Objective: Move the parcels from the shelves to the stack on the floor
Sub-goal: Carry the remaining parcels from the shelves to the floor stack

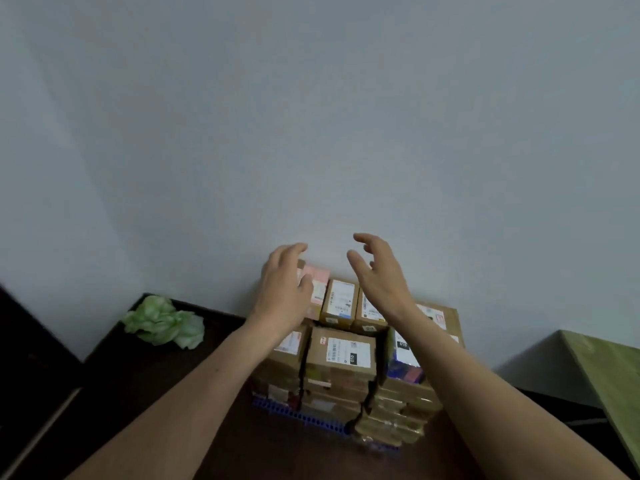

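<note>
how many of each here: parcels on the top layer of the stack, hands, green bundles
top-layer parcels: 7 showing
hands: 2, left hand and right hand
green bundle: 1
total: 10

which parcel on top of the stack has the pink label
The back-left parcel, partly under the left hand; the other top parcels carry white labels.
</note>
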